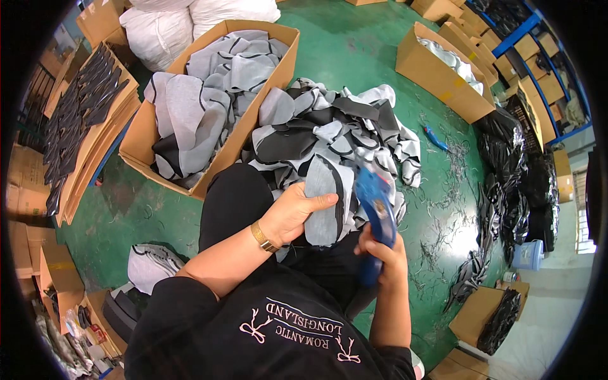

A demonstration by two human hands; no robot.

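My left hand (288,215), with a gold band on its wrist, pinches a light grey fabric piece (322,218) with a dark edge between thumb and fingers. My right hand (386,253) is wrapped round the handle of a blue hand tool (379,206). The tool's head points away from me, just right of the fabric piece; its tip is blurred, so its exact kind is unclear. Just beyond both hands lies a loose heap of grey and black fabric pieces (345,123).
A large open carton (209,168) full of similar fabric stands left of the heap. Another carton (443,82) is at the far right. A second blue tool (436,138) lies on the green floor (443,228) among thin scraps. Black bags (503,136) line the right side.
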